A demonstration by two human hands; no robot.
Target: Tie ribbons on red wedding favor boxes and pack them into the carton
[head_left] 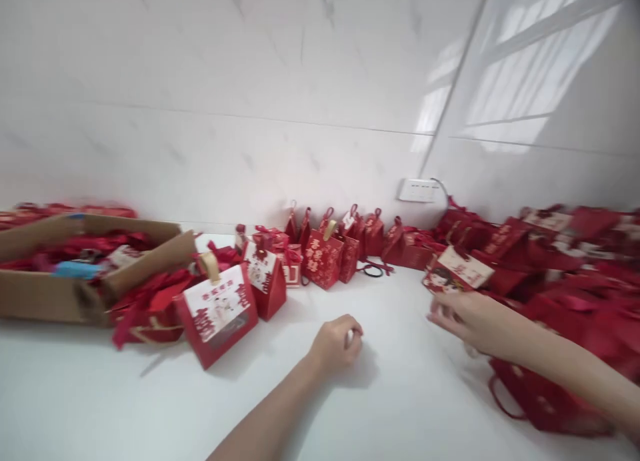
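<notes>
My left hand rests on the white table near the middle, its fingers curled with nothing visible in them. To the right, my right hand reaches toward the pile, its fingers at the lower edge of a red and cream box with a cartoon figure on it. Whether the fingers grip the box is unclear. Left of my left hand stand a red box with a white front and gold handle and a smaller red and white box.
An open cardboard box of red items sits at the left. Several red boxes stand along the wall, near a black loop. A large heap of red bags covers the right side. A white socket is on the wall.
</notes>
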